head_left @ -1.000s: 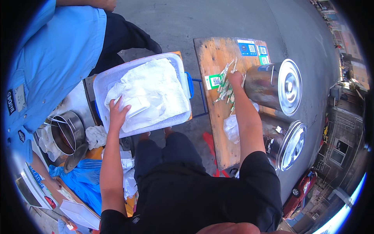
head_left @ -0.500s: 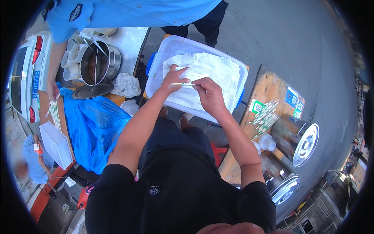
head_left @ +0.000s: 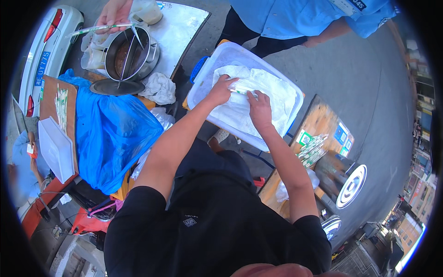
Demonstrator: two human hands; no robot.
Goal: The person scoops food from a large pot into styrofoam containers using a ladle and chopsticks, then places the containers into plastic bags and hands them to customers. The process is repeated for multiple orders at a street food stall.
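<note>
Both my left hand (head_left: 223,91) and right hand (head_left: 260,108), fingers curled nearly closed, pinch the paper-wrapped chopsticks (head_left: 239,91) over the white cloth (head_left: 270,85), well inside the plastic tub's (head_left: 230,51) edges, so I should squeeze softly and keep them level.

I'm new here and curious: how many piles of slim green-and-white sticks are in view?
2: one pile on the wooden board right of the white plastic tub, a second pile on the brown rectangular board beside the blue plastic bag. More may be hidden.
</note>
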